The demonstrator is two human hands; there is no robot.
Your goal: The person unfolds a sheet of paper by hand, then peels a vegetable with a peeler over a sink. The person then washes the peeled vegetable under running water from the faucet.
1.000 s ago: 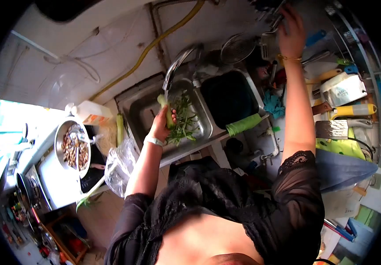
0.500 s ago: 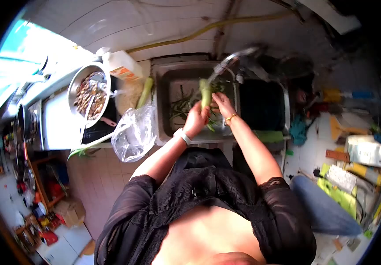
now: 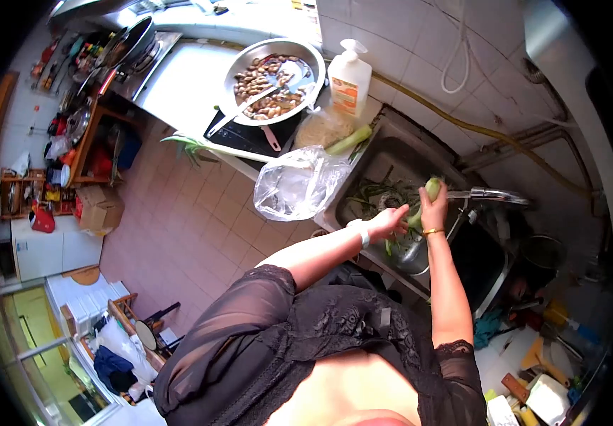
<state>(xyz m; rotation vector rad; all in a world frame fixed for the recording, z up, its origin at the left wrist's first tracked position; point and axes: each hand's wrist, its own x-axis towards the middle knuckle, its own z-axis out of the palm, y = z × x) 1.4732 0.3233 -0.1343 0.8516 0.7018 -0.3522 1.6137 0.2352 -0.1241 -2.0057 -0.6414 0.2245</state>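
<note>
Over the left basin of the metal sink [image 3: 332, 210], my left hand [image 3: 389, 222] and my right hand [image 3: 434, 208] are both closed round a pale green vegetable [image 3: 415, 219]. My right hand grips it near its upper end, my left hand lower down. Just right of my right hand is the spout of the chrome faucet [image 3: 494, 194]. Green peelings or leaves [image 3: 370, 197] lie in the basin below. Whether my right hand also holds a small tool is hidden.
Left of the sink are a crinkled plastic bag [image 3: 299, 186], another green vegetable [image 3: 349, 140], a white pump bottle [image 3: 349, 80] and a metal bowl of brown pieces [image 3: 276, 79] with a long-handled utensil. A dark basin [image 3: 487, 266] stands right of the hands.
The view has swung toward the left of the room. My right hand, earlier raised at the rack on the right, has come down and now closes on the vegetable beside my left hand.
</note>
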